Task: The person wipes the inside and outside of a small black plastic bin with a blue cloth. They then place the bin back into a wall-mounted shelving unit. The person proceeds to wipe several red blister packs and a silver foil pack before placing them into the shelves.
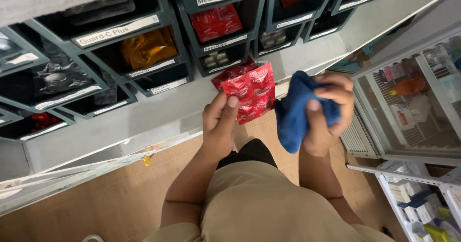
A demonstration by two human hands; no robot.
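My left hand [219,123] holds a few red foil blister strips [249,92], fanned out in front of the shelf. My right hand [328,113] is closed around a bunched blue cloth [293,112] just to the right of the strips, with the cloth touching their edge. Both hands are raised in front of my body, above a wooden floor.
A grey shelf unit of dark bins [144,54] with white labels fills the upper left; some hold red [216,22], orange [149,47] and silver packs. A glass-fronted cabinet [413,102] with boxes stands at the right, and a white metal rack [418,198] with boxes below it.
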